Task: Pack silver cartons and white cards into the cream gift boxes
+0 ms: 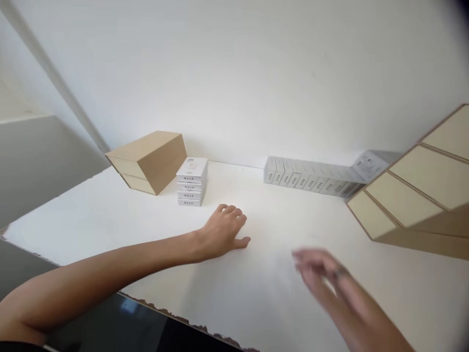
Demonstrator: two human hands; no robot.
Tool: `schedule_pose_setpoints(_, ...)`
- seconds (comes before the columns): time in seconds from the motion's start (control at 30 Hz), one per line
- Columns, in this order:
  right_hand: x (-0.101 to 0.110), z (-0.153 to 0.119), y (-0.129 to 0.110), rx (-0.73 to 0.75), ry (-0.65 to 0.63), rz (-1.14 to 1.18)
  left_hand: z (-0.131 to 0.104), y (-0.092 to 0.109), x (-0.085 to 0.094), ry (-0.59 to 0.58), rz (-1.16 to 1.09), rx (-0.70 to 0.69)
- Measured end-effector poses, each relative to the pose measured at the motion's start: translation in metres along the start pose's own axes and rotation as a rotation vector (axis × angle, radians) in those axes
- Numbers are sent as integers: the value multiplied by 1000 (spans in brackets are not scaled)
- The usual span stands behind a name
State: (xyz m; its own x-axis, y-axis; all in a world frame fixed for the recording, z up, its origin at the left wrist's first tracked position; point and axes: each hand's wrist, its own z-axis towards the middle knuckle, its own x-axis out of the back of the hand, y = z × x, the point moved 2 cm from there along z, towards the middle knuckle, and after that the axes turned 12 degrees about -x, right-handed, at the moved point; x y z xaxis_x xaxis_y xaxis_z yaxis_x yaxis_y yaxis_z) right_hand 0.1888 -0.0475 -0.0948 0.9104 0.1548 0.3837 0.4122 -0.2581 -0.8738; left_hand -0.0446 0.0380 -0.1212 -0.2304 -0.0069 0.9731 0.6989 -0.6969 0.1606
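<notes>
My left hand (223, 231) reaches over the middle of the white table, palm down, thumb held away from the lightly bent fingers. It is open, with nothing visible in it. Just beyond it, to the left, stands a neat stack of small white boxes (191, 180) with dark print on their ends. Further right and closer to me, my right hand (315, 264) is smeared by motion; whether its fingers are closed cannot be made out, and no object shows in it.
Tan cartons (154, 159) lie stacked beside the white boxes at the back left. A row of upright white boxes (311, 175) lines the wall, with a tilted white box (371, 165) at its right end. Larger tan cartons (414, 190) stand at right. The table's front edge (183, 320) is chipped.
</notes>
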Motion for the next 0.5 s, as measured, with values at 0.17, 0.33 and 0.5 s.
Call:
schedule_pose_setpoints(0.17, 10, 140, -30, -8, 439, -469, -20, -14, -10, -29, -33, 64)
schedule_pose_setpoints(0.33, 5, 223, -40, -18, 634, -587, -103, -11, -10, 25, 138, 83)
schedule_pose_setpoints(0.5, 8, 260, -36, -132, 763, -591, -177, 2, -37, 254, 334, 234)
